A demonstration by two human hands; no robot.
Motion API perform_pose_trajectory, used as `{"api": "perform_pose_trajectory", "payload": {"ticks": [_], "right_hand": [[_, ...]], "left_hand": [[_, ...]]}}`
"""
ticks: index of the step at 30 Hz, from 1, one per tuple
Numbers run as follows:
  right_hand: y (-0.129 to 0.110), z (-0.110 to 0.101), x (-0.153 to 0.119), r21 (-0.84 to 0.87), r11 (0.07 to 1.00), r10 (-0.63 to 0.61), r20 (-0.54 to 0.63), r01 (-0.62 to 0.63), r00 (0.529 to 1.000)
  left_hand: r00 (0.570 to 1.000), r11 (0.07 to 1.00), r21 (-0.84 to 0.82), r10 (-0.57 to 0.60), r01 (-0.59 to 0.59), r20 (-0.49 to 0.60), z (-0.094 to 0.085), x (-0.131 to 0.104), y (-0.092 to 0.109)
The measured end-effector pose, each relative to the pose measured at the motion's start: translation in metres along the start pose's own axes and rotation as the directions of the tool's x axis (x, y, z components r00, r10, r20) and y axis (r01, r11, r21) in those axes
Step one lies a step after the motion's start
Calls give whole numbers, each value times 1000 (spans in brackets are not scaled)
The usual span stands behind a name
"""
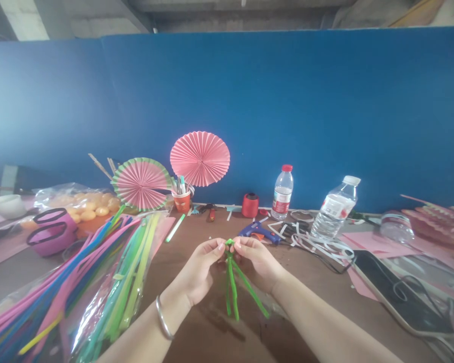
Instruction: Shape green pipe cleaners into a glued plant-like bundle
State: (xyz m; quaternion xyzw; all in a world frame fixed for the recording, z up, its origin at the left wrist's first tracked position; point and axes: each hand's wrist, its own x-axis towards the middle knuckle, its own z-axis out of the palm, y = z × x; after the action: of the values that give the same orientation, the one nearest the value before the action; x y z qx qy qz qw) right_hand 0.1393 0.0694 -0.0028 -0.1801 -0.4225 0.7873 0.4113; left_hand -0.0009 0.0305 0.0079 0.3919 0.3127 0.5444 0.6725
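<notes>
Several green pipe cleaners [232, 287] hang in a joined bunch over the brown table, their lower ends spread apart. My left hand [206, 264] pinches the top of the bunch from the left, thumb and index finger together; a silver bangle circles that wrist. From the other side my right hand [255, 259] pinches the same top part, its fingertips almost meeting the left ones. A small green twist shows between the fingertips, but its exact shape is partly hidden by them. Just beyond my hands lies a blue glue gun [259, 231].
Bundles of coloured pipe cleaners [132, 282] in clear plastic cover the left side. Pink paper fans [200, 159] and a red cup of pens [181, 201] stand behind. Water bottles [282, 194], a red spool [250, 205], tangled white cable [321, 244] and a phone [397, 290] are rightward.
</notes>
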Motion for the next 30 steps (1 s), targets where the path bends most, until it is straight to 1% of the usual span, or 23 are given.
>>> {"api": "perform_pose_trajectory", "payload": {"ticks": [4,9,15,19,23,25,26,28,29,30], "right_hand": [[0,-1,1,-26,1000,-4,-41,3,999],[-1,4,1,-23,1000,2,-73,-4,997],[-1,9,-1,75,997,-6,-41,10,999],[2,11,-3,152,988,-1,-29,5,1000],[3,10,-3,133,991,-22,-26,25,999],[2,8,-3,113,992,-49,-28,52,998],[2,8,-2,110,992,-63,-30,66,998],[2,5,0,93,991,-89,-36,92,995],[3,4,1,73,992,-102,-41,105,994],[3,2,2,45,992,-116,-50,118,992]], "left_hand": [[1000,1000,-20,-16,16,18,3,-2,1],[1000,999,-34,-28,28,3,2,-2,0],[998,996,90,33,-28,-53,1,-1,0],[999,992,117,43,-39,-31,2,-1,0],[997,992,103,77,-74,-24,4,-1,0],[990,985,125,128,-120,-64,3,0,0],[982,974,174,163,-144,-96,2,0,-1],[959,913,371,242,-173,-148,0,2,-1],[944,849,496,291,-181,-153,-1,3,-1],[930,767,614,339,-187,-141,-2,4,-1]]}}
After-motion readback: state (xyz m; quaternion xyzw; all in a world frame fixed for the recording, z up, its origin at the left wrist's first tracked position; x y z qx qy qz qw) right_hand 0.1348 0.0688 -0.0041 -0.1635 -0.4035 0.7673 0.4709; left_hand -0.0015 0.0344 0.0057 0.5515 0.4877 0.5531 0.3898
